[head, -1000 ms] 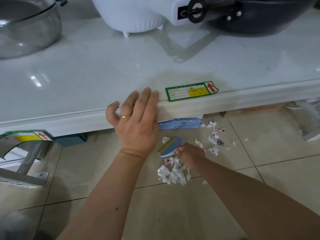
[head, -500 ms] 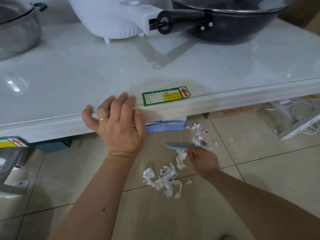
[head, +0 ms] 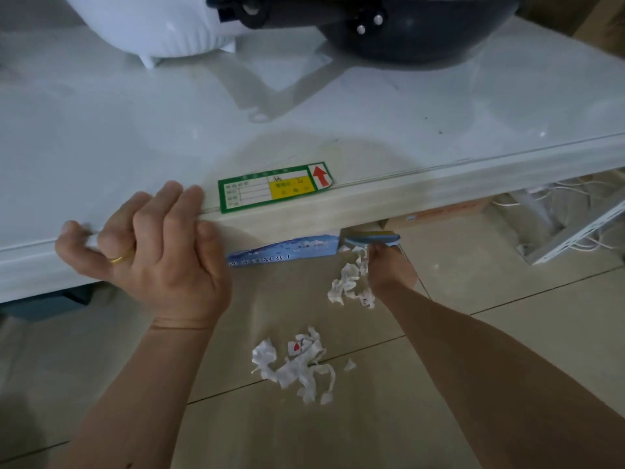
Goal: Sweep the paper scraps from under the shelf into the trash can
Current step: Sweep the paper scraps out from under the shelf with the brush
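White paper scraps (head: 297, 367), one perhaps red-marked; blue brush (head: 372, 239).

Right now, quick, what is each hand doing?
Left hand: closed over the edge of the shelf, holding on.
Right hand: closed on the small blue brush, by the paper scraps.

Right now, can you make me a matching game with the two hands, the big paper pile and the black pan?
Things:
1. left hand
2. right hand
3. big paper pile
4. black pan

Places:
A. lying on the floor tiles
B. standing on top of the shelf
C. gripping the shelf edge
D. holding the blue brush under the shelf

Pairs: 1-C, 2-D, 3-A, 4-B
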A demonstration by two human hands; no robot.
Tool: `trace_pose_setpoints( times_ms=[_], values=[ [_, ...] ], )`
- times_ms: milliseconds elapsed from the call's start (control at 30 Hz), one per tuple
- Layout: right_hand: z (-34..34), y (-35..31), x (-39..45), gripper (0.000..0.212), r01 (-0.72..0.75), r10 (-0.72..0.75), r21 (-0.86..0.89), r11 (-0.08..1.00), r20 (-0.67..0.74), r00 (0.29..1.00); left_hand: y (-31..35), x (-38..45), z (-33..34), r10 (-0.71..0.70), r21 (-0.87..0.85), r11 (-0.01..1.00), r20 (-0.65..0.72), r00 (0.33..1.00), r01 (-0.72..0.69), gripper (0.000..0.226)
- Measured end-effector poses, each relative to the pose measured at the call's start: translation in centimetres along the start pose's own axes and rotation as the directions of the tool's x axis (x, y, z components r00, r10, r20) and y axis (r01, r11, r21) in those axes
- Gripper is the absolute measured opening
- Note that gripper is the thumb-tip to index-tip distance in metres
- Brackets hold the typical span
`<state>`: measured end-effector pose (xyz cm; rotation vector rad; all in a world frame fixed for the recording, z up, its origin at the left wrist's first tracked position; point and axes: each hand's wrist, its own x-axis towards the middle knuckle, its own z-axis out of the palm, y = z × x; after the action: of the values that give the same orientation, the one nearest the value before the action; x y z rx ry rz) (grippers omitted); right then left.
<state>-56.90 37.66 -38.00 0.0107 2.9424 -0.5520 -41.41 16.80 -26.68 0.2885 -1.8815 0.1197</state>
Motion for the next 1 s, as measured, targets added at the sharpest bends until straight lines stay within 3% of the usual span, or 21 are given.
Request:
trace_pose_setpoints(
  times_ms=[300, 567, 800, 900, 1000],
  values=[
    [1.3, -0.7, 0.8, 0.045, -0.135, 0.128, 0.021, 0.991, 0.197, 0.972, -0.1, -0.3, 0.2, -0.013, 0.005, 1.000, -0.027, 1.000, 0.013, 0.033],
    [1.9, -0.5, -3.6, 0.044, -0.092, 0.102, -0.052, 0.994, 0.253, 0.962, -0.1, -0.3, 0.2, -0.035, 0.119, 0.992, -0.025, 0.999, 0.038, 0.035],
    [1.5, -0.4, -7.0, 0.043, 0.174, -0.158, -0.174, 0.969, 0.100, 0.982, 0.2, 0.0, 0.0, -0.024, 0.120, 0.993, 0.017, 1.000, 0.022, 0.036],
    [0.1, 0.2, -5.7, 0.042, 0.170, -0.170, -0.196, 0.966, 0.020, 0.985, 0.2, 0.0, -0.1, -0.026, 0.117, 0.993, 0.021, 0.999, 0.024, 0.036],
    [-1.2, 0.9, -3.7, 0.039, 0.057, -0.062, -0.168, 0.984, -0.023, 0.998, 0.3, 0.0, 0.0, -0.029, 0.117, 0.993, 0.011, 1.000, 0.027, 0.037]
  ],
)
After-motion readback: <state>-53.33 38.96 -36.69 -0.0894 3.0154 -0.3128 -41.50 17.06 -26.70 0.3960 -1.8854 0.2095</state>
